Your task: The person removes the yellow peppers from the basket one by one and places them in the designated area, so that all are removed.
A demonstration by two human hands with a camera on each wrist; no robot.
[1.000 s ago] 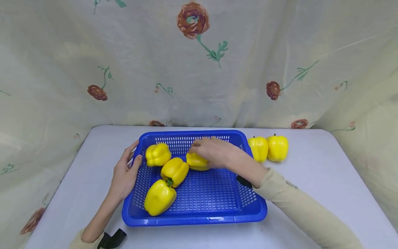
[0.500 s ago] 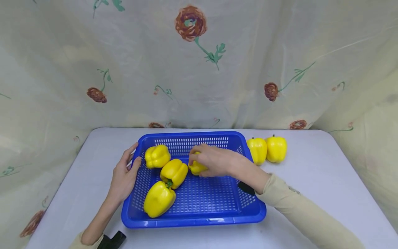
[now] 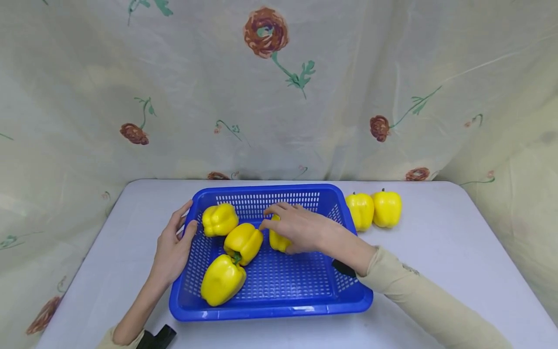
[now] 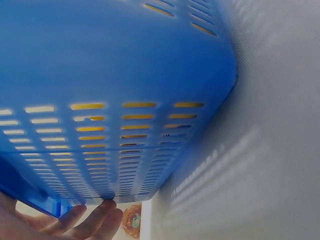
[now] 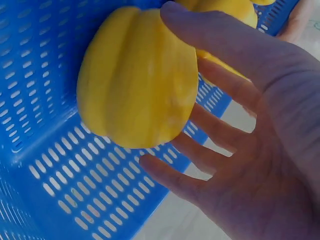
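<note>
A blue plastic basket (image 3: 270, 312) with slotted walls sits on the white table. My left hand (image 3: 174, 247) grips its left rim, thumb on top; in the left wrist view, fingers (image 4: 100, 220) lie along the slotted outer wall (image 4: 100, 65). Inside the basket, my right hand (image 3: 302, 230) holds a yellow bell pepper (image 3: 278, 238). The right wrist view has the thumb over the pepper (image 5: 135, 80) and the fingers round its far side. To its left lie three other bell peppers: one at the back (image 3: 220, 220), one in the middle (image 3: 244, 242), one in front (image 3: 223, 282).
Two more yellow bell peppers (image 3: 361, 211) (image 3: 387, 209) stand upright on the table, against the basket's back right side. A flowered curtain (image 3: 340, 97) hangs behind the table (image 3: 436, 252). The basket's right half shows bare floor (image 3: 301, 276).
The right hand and its pepper have moved slightly towards me, and the pepper has turned and come away from its middle neighbour. The left hand stays on the rim.
</note>
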